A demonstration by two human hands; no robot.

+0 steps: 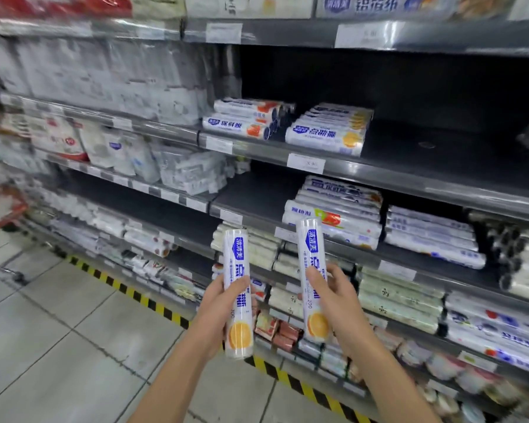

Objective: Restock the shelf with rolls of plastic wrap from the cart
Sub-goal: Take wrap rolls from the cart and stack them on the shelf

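In the head view, the left hand (pixel 223 303) is in the lower middle of the frame. Its fingers are curled around a white roll (pixel 237 261) with an orange picture, held upright. Just to the right, the right hand (pixel 333 296) grips a second roll (pixel 310 248) of the same kind, nearly upright and a little higher. The two rolls are near each other but apart, both in front of the lower shelves. In the middle of the frame, a stack of rolls (pixel 330 129) of the same kind lies on a dark shelf board (pixel 409 181). A yellow and black stripe (pixel 153 303) runs along the floor
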